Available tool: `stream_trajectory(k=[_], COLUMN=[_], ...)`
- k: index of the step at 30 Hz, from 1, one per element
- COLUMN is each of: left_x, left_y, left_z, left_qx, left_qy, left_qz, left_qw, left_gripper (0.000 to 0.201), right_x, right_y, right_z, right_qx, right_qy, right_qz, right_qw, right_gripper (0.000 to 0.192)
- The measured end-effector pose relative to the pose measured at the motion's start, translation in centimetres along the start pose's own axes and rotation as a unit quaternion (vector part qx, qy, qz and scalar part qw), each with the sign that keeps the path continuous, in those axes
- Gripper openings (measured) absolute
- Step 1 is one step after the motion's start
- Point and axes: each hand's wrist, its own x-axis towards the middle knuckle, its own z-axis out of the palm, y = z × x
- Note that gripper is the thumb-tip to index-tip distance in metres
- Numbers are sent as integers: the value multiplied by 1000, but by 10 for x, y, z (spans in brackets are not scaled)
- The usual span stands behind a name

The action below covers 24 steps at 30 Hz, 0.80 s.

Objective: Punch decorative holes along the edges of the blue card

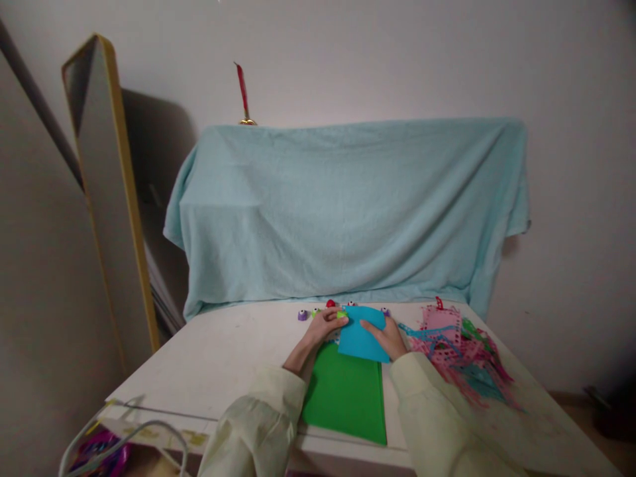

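A blue paper sheet (362, 336) is held over the far end of a green sheet (346, 392) that lies flat on the white table (223, 358). My right hand (390, 336) grips the blue sheet's right side, thumb on top. At the sheet's left edge my left hand (324, 326) closes on a small green paper punch (341, 315). Several small punches, purple (303, 315) and red (330, 303), stand in a row just beyond my hands.
A heap of pink, blue and green paper scraps (460, 351) lies to the right. A light blue cloth (348, 212) covers something behind the table. A mirror (106, 179) leans at the left. White cables (124, 430) hang off the near left corner.
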Motion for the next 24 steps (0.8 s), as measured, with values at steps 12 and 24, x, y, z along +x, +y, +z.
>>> stream_trajectory(k=[12,24], left_x=[2,2], left_y=[-2,1], left_z=[-2,-1], left_qx=[-3,11], left_qy=[-3,4], left_qz=[-19,4], left_qw=[1000,1000], left_gripper=[55,55], right_x=[-2,2], right_y=[-9,4], right_z=[-1,-1], right_qx=[-7,-18], right_qy=[0,-5], right_qz=[11,12], right_qw=[1000,1000], right_gripper=[37,31])
